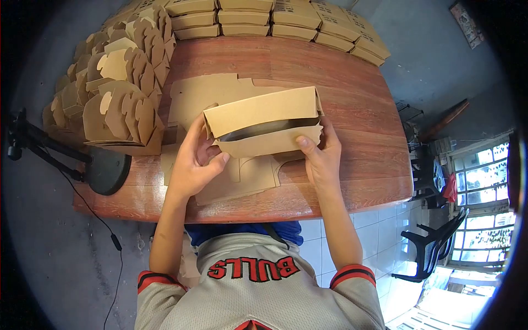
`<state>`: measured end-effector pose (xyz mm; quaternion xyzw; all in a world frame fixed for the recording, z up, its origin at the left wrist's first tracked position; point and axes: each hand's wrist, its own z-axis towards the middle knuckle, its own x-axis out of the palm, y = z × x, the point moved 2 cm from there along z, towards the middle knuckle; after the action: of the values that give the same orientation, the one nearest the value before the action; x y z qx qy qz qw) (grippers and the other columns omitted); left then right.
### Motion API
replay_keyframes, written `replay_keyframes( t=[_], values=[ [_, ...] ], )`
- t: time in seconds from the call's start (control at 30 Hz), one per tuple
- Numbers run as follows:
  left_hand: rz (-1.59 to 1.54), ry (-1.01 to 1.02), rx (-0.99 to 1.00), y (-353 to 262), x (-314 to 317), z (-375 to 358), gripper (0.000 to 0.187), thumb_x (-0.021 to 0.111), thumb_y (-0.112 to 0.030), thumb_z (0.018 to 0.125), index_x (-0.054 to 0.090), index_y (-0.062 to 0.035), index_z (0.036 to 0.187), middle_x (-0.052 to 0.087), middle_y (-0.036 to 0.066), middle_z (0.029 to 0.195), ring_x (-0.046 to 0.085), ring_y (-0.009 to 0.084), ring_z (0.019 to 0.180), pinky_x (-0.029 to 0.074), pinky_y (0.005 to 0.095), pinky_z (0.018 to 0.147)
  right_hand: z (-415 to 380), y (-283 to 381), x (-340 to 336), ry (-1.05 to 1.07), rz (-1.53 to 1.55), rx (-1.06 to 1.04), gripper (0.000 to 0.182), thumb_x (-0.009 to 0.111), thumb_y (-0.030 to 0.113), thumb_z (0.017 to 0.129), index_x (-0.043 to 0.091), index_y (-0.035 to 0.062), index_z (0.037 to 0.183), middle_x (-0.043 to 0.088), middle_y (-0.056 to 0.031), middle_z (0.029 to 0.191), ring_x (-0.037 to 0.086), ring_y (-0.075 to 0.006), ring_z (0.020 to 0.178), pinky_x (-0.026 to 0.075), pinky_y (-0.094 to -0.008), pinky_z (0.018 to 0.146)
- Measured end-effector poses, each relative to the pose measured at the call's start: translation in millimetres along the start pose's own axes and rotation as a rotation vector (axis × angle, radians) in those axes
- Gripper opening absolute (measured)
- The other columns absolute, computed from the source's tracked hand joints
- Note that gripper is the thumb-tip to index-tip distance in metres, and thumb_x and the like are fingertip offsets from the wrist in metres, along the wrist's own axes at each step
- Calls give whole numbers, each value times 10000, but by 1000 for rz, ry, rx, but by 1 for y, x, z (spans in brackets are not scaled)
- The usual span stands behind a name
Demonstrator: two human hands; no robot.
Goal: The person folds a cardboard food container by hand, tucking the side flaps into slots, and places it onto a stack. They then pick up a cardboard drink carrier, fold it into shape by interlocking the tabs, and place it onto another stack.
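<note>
A brown cardboard box [261,113] is held between both hands above the table, its near side partly open with a dark gap along it. My left hand [199,157] grips the box's left end, thumb near the lower flap. At the right end, my right hand [322,151] is closed on the box, its thumb pressed on the front flap. Beneath the box, a flat cut cardboard sheet [236,184] lies on the wooden table [363,154]. What is inside the box cannot be made out.
Partly folded boxes [118,113] crowd the table's left side. Closed boxes [297,16] are stacked along the far edge. A black stand with a round base [110,173] is at the left edge. A black chair [429,242] stands on the floor at right.
</note>
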<state>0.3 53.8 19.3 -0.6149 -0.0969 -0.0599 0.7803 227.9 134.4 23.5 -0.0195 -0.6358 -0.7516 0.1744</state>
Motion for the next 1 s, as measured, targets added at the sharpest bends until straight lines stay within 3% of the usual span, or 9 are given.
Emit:
replay_keyframes(
  t=[0.23,0.43,0.53,0.77,0.87,1.0],
  values=[
    [-21,-4,-13,-6,0,0,803,663,-10,818,210,15,1481,444,185,1382,457,276,1276,405,406,1040,0,3,2,-11,-135,-200,811,797,303,791,404,-65,1398,557,-165,1276,537,-209,1163,421,-323,986],
    [-2,21,9,-2,4,-6,790,655,-12,827,214,13,1481,388,191,1427,443,294,1294,393,407,1057,-2,4,-12,-13,-358,-73,652,790,310,802,534,-41,1289,624,-101,1146,559,-142,1042,451,-290,909],
    [-29,-3,19,-3,10,-7,781,647,-9,829,220,8,1483,343,195,1463,443,302,1292,391,407,1063,-2,-1,-12,-48,-259,-77,604,805,289,787,569,-51,1226,633,-93,1111,561,-135,1018,450,-284,898],
    [-38,-90,20,-4,17,-8,802,709,-48,833,235,46,1473,322,224,1492,398,292,1341,378,412,1082,2,-3,-9,-87,147,-22,691,796,173,792,442,-72,1333,567,-88,1197,539,-174,1081,439,-324,947],
    [6,-171,240,3,41,-7,817,756,-108,819,271,72,1452,384,229,1454,407,283,1339,380,407,1085,3,-11,-16,-130,177,-1,665,790,179,801,451,-55,1323,563,-86,1198,525,-181,1111,426,-328,965],
    [106,-235,300,-1,57,-1,792,769,-111,807,317,86,1427,427,249,1417,454,291,1303,414,389,1059,-2,-11,-21,-139,255,-25,670,790,209,805,440,-26,1326,549,-77,1206,520,-181,1123,416,-329,980]
  ],
)
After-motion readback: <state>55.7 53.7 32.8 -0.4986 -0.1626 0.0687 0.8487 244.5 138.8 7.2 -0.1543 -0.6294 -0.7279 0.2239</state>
